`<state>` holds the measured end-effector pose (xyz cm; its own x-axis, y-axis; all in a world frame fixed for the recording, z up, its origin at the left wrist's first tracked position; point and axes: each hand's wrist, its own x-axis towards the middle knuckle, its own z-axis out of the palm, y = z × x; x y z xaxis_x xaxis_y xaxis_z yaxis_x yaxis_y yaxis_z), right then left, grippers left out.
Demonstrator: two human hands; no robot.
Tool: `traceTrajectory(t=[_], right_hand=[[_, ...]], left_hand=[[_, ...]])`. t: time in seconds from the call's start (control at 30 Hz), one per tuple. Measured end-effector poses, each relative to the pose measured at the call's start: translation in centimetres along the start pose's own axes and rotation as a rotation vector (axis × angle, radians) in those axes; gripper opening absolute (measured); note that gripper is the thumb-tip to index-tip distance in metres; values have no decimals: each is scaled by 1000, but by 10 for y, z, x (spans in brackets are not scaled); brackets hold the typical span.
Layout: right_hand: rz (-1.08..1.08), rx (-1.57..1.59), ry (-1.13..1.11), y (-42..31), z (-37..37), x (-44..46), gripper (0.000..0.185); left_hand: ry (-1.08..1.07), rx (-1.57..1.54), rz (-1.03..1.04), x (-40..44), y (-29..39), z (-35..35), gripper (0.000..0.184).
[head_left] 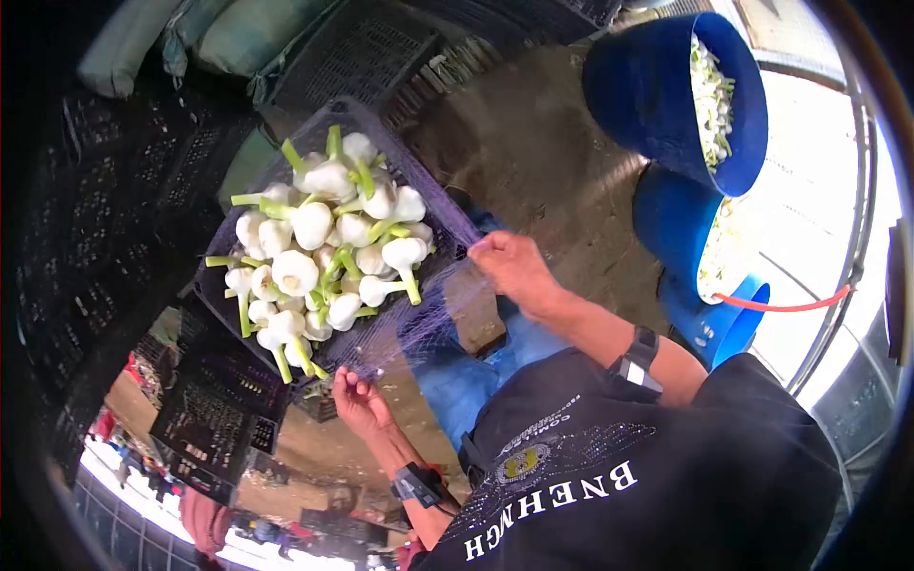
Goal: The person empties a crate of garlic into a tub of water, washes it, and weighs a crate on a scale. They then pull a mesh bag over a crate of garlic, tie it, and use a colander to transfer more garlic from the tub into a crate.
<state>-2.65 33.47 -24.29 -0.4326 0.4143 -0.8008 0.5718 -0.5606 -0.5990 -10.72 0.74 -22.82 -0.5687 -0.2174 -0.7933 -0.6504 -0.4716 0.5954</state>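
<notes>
A dark crate (221, 297) holds a heap of white garlic bulbs (312, 226) with short green stems. Purple mesh netting (428, 309) lies around the crate and stretches from its near side towards both hands. My right hand (517, 274) is closed on the edge of this netting, right of the crate. At the crate's lower corner, my left hand (362, 407) has its fingertips pinched together on the netting's other edge. Both wrists wear dark bands.
Blue barrels (633, 90) with garlic pieces stand at the upper right, beside a red hose (790, 305). Black crates (214, 409) stand on the left and at the top. Filled sacks (257, 33) lie at the upper left. Another person (205, 519) is at the lower left.
</notes>
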Motion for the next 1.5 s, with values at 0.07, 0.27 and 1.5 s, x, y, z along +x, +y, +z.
traceTrajectory(t=[0.07,0.27,1.5], right_hand=[[97,47,-78,-9,-15,4,19],[210,-453,-215,-12,-14,26,37],[225,-377,-209,-20,51,-2,20]], left_hand=[[-49,77,-48,4,-10,-3,16],[-64,121,-245,-5,-30,3,27],[-179,-320,-266,106,51,-75,54]])
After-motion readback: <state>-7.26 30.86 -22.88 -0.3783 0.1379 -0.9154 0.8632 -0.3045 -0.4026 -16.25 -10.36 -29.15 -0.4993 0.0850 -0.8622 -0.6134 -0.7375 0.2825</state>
